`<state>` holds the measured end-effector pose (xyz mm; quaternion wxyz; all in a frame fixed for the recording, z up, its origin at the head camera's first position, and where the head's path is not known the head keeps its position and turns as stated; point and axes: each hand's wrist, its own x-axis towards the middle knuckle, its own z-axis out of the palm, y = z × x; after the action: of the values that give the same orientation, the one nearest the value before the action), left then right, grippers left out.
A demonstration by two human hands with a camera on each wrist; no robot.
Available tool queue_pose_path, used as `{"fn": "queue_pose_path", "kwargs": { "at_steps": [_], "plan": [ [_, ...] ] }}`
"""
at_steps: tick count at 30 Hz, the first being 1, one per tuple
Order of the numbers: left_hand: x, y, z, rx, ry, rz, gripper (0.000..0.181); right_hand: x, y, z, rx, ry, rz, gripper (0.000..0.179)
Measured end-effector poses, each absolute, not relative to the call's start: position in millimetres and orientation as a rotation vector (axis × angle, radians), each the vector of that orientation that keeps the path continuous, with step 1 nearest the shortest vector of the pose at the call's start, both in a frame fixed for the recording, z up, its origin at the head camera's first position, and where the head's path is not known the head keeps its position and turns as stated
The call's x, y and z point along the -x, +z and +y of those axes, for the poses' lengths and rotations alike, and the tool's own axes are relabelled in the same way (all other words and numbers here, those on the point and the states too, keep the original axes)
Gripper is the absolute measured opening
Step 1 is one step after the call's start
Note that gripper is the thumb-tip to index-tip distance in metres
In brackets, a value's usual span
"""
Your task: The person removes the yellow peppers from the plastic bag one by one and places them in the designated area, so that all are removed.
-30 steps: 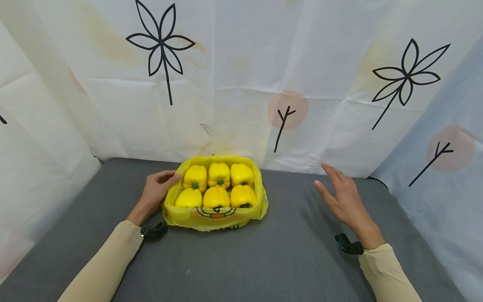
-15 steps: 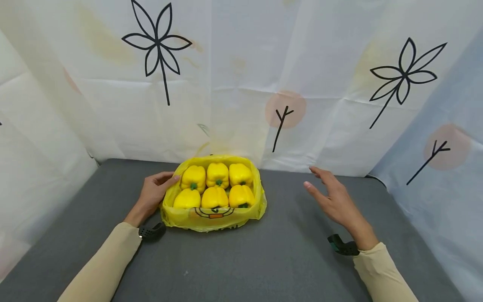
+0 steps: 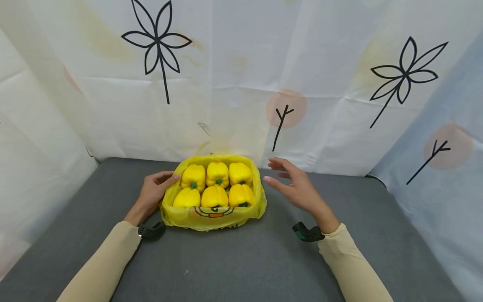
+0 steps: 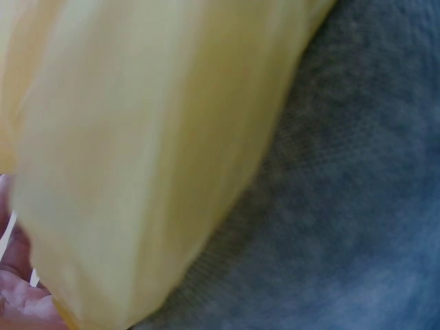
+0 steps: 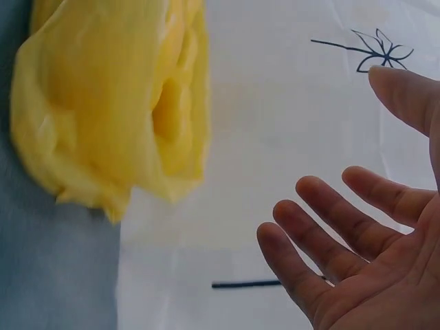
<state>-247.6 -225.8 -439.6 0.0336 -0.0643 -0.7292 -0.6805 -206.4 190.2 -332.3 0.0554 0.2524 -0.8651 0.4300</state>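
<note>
- The yellow bag stands near the centre of the head view, on the grey table.
- Inside it, six yellow peppers lie in two rows of three.
- The left hand is at the bag's left rim, its thumb touching there; whether it pinches the plastic, I cannot tell.
- The right hand, right of centre, has its fingers extended and apart, near the bag without touching.
- Behind hangs a white curtain.

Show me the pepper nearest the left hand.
Back row, leftmost pepper: in the head view it sits closest to the left hand; the other five lie farther.
</note>
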Motion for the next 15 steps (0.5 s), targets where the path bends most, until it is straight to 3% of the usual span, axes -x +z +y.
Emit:
{"fn": "queue_pose_path", "kwargs": {
  "at_steps": [15],
  "plan": [
    [247, -439, -225, 0.216, -2.103, -2.233, 0.049, 226, -363, 156, -0.79, 1.643, -2.63, 0.062]
  ]
}}
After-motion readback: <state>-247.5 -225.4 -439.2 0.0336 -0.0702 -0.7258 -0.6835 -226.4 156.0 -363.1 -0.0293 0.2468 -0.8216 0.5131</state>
